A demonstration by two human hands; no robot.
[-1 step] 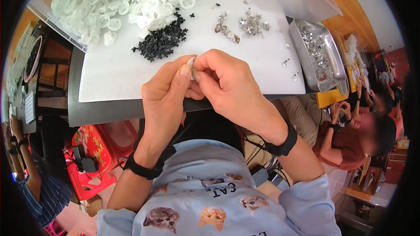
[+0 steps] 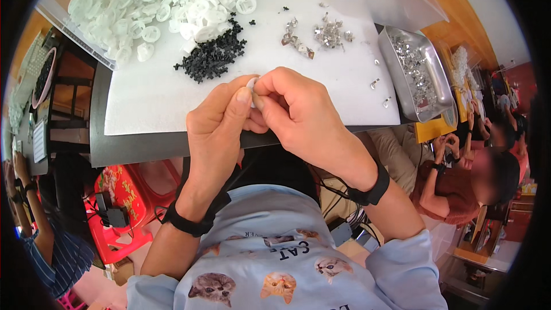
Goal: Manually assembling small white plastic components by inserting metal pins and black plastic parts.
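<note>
Above the near edge of a white foam sheet (image 2: 149, 103), my two hands meet over a small white plastic part (image 2: 251, 84). Thumb and fingers of my left hand (image 2: 221, 112) are closed on it. My right hand (image 2: 301, 109) pinches at its right side; whether a smaller piece sits between those fingertips is hidden. Just beyond my left hand lies a heap of small black plastic pieces (image 2: 212, 54). Behind that rises a big pile of translucent white round plastic parts (image 2: 172, 0). Small metal clips (image 2: 332, 31) lie in a cluster farther right.
A metal tray (image 2: 433, 72) of small metal pieces stands at the table's right. Another short row of metal pieces (image 2: 297, 43) and a few loose clips (image 2: 375, 84) lie on the foam. A red stool (image 2: 129, 195) is at lower left. Other people sit at both sides.
</note>
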